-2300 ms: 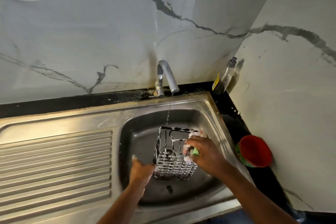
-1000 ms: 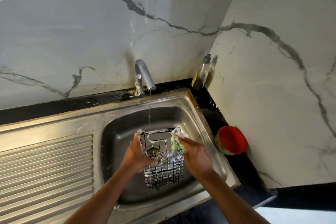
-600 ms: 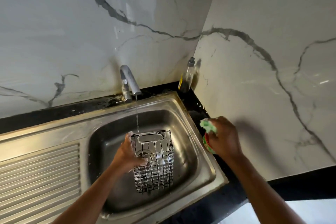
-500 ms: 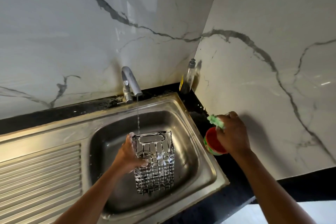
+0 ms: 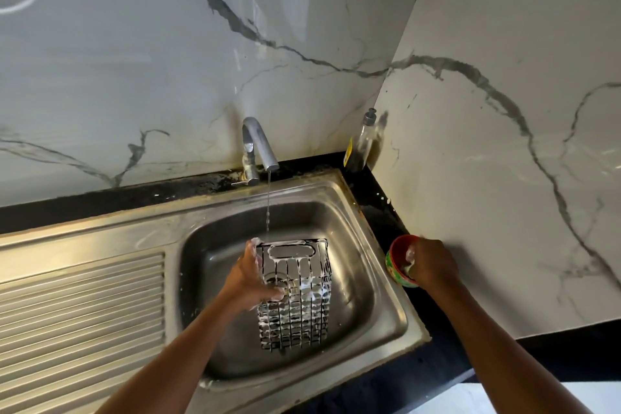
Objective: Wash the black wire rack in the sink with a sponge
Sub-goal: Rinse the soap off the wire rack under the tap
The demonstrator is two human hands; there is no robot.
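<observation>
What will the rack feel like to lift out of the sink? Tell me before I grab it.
Probably slippery: the rack is streaked with white suds and water runs from the tap above it. Likely stiff and light for its size, since it is open wire grid and the left hand alone holds it tilted. Water should drain straight through.

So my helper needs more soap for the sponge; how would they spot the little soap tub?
Start at the steel sink and go to the black counter strip along its right rim, against the side wall. The soap tub is the small round pot there, red inside and green outside, with the right hand dipping into it.
</observation>
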